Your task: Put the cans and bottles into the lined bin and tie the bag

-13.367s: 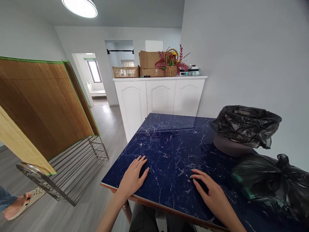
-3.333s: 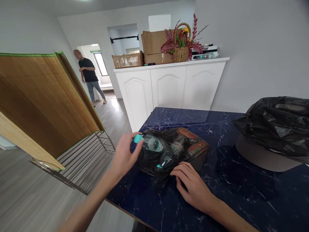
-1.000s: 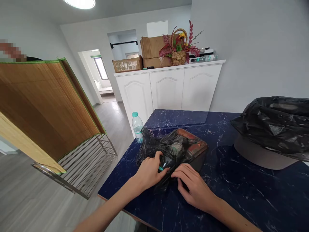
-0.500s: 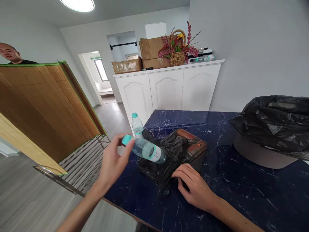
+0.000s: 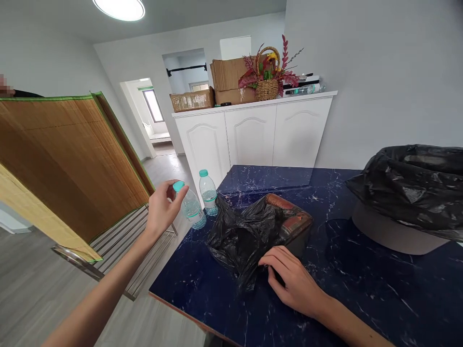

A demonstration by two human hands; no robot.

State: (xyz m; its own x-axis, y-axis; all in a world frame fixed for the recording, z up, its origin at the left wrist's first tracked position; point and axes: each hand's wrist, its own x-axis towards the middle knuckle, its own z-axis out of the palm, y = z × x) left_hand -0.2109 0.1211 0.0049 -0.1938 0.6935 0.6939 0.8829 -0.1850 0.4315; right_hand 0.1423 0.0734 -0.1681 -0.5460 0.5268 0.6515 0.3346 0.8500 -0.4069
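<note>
My left hand has its fingers round the teal cap of a clear bottle, which stands slightly tilted at the left edge of the blue marbled table. Just behind it, a second clear bottle is upright. A crumpled black plastic bag lies open in the middle, beside and partly over a brown box-like object. My right hand rests at the bag's right edge, fingers curled against the black plastic; the fingertips' exact hold is partly hidden.
A grey bin lined with a black bag stands at the right. Behind the table, a white cabinet carries cardboard boxes and a flower basket. At the left are a metal rack and a bamboo screen, with a person partly visible behind.
My left hand has moved left with the bottle, from above the black bag to the table's left edge, and the bottle is now nearly upright. My right hand has stayed by the bag.
</note>
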